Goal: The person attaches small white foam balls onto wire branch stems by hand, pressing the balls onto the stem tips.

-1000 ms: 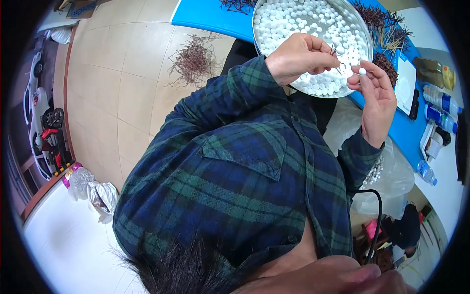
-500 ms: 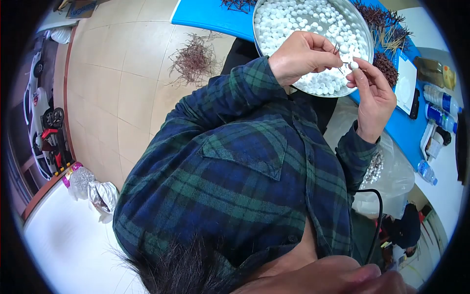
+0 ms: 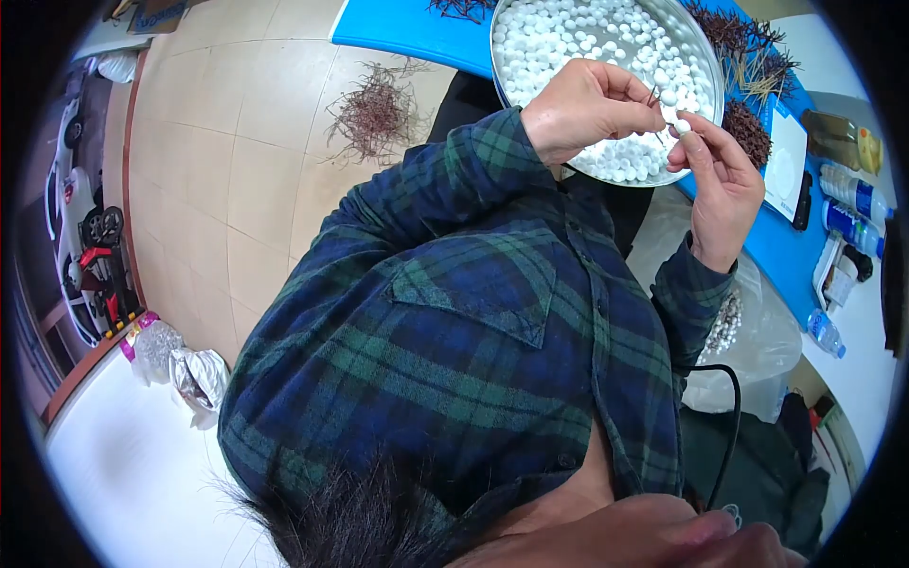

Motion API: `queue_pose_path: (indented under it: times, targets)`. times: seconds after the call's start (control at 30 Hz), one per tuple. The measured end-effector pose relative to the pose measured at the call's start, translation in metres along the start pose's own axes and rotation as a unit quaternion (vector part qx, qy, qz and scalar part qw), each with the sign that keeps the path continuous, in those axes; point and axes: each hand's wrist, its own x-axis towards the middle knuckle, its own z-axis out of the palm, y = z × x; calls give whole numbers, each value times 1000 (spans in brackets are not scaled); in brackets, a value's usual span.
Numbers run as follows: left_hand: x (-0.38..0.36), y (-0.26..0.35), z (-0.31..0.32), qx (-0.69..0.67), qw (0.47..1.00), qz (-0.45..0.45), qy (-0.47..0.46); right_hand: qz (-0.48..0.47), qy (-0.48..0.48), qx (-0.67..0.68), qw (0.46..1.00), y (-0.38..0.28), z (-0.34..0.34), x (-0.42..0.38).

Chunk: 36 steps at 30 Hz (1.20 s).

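Observation:
My left hand (image 3: 597,109) is closed in a pinch over a round metal pan (image 3: 717,114), holding thin dark stems (image 3: 660,137) that poke out past its fingertips. Close by on the right, my right hand (image 3: 721,180) grips a small white ball (image 3: 683,126) between thumb and fingers. The two sets of fingertips nearly meet, with the ball beside the stem ends. A slightly larger white ball (image 3: 668,97) shows just above the left fingertips. Many loose white balls (image 3: 568,43) fill the pan below the hands.
Bundles of dark stems (image 3: 748,133) lie on the blue table (image 3: 398,33) beside the pan, near a white-and-blue packet (image 3: 786,156) and a black phone (image 3: 803,201). Plastic bottles (image 3: 857,194) are at right. A pile of stems (image 3: 371,115) is on the floor; a clear bag (image 3: 748,331) hangs below.
Both hands stay over the pan in almost the same pose. The white ball in my right hand has shifted very slightly left. At lower right, a dark-clothed figure has shifted.

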Motion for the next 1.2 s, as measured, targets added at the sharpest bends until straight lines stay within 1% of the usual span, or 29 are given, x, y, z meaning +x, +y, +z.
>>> queue_pose_path:
  times: [0.23, 0.43, 0.6, 0.67, 0.73, 0.77, 0.83, 0.9, 1.1, 1.2]
  targets:
    - [1, -1, -1, 4, 1000, 15, -8, 9, -4, 35, 999, 7, -1, 1]
    - [2, -5, -5, 7, 1000, 20, -14, 16, -14, 30, 999, 7, -1, 4]
    - [4, -2, -13, 1, 999, 30, -30, 58, -2, 24, 998, 3, -12, 16]
    - [4, 4, -18, 15, 999, 29, -15, 78, -7, -108, 991, 15, -24, 24]
    - [6, 7, -23, 28, 999, 27, 2, 98, -11, -237, 966, 29, -30, 33]
    - [6, 7, -25, 28, 999, 26, 2, 99, -12, -237, 966, 34, -28, 35]
    - [6, 6, -26, 22, 999, 21, -11, 41, -69, -310, 947, 44, -23, 40]
    - [6, 6, -28, 17, 999, 17, -25, -19, -125, -380, 916, 50, -16, 45]
    - [8, 4, -35, 2, 999, 8, -36, -68, -149, -382, 910, 60, -1, 59]
    - [9, 2, -37, -20, 998, 10, -50, -140, -159, -410, 887, 72, 3, 66]
